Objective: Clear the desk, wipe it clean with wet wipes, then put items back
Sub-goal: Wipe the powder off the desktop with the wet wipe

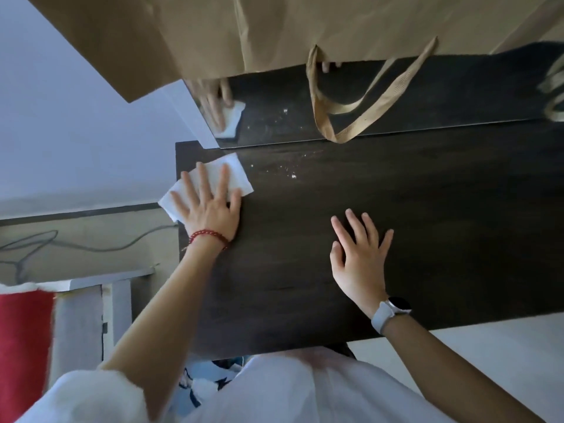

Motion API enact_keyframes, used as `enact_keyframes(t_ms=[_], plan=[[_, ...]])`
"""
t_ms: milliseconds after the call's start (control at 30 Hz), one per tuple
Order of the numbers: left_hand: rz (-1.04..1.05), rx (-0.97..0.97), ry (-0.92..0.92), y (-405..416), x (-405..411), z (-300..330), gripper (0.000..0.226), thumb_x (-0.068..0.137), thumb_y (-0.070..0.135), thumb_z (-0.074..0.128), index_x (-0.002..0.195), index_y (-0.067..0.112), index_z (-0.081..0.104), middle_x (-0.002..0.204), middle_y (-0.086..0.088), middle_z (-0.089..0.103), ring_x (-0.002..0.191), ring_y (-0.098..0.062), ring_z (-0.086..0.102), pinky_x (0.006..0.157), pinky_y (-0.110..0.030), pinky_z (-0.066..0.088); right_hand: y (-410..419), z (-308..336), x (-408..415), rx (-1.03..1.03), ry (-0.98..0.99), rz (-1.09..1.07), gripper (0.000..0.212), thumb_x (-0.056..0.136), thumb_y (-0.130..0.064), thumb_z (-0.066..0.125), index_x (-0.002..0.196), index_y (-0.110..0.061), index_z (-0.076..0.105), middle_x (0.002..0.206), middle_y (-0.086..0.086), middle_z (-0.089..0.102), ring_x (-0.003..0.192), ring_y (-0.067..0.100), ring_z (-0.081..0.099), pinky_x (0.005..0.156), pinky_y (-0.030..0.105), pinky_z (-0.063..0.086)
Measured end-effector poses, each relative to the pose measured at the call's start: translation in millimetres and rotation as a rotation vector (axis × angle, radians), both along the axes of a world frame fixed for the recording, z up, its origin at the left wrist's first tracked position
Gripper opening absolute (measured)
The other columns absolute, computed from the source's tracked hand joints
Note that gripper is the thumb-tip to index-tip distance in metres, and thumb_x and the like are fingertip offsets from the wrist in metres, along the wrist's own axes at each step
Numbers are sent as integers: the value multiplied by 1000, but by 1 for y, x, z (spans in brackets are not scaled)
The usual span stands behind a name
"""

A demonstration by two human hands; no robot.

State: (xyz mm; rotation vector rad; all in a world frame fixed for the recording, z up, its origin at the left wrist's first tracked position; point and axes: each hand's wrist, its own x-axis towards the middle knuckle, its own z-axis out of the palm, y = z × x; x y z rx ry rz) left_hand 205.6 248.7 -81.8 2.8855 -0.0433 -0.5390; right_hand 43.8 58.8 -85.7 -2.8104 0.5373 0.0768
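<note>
The left hand (210, 206) lies flat with fingers spread, pressing a white wipe (207, 184) onto the desk's (427, 239) far left corner. The wipe is a soft folded rectangle, its long axis running from near-left to far-right, one corner hanging past the desk's left edge. The right hand (360, 257) rests open on bare dark wood-grain, fingers spread, well apart from the wipe. A red bead bracelet (209, 236) rings the left wrist, a watch (389, 312) the right. White specks (288, 172) dot the desk just beyond the wipe. A brown paper bag (274, 32) with woven handles (366, 99) stands at the back, above a mirror (396, 96).
</note>
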Motion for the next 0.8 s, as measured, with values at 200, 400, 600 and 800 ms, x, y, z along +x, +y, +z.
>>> enact_keyframes(t_ms=[200, 400, 600, 800], plan=[[-396, -59, 10, -91, -15, 2, 53, 95, 38, 17, 142, 31, -5, 154, -6, -16, 139, -32, -20, 111, -55, -12, 1, -1, -1, 11, -35, -21, 45, 84, -26, 36, 124, -22, 54, 135, 8, 51, 129, 32, 37, 100, 70, 17], [-314, -74, -35, -28, 9, -1, 52, 94, 44, 24, 140, 41, 2, 155, 1, -9, 141, -24, -14, 114, -46, -9, -4, -5, -3, -31, -29, 16, 46, 84, -27, 36, 128, -23, 49, 135, 8, 50, 131, 31, 34, 101, 69, 17], [129, -33, -71, 0, 36, 1, 55, 95, 33, 21, 144, 18, 0, 154, -15, -6, 141, -34, -11, 116, -46, -3, -6, -8, -4, -29, -22, 38, 47, 84, -30, 35, 129, -25, 46, 136, 8, 48, 131, 29, 30, 102, 66, 14], [-262, -80, -81, -81, -13, -3, 64, 94, 36, 27, 143, 7, -4, 153, -20, -5, 141, -35, -9, 115, -44, -5, -7, -4, -3, 0, -22, 17, 46, 82, -29, 36, 126, -25, 49, 136, 7, 50, 130, 27, 30, 102, 67, 17]])
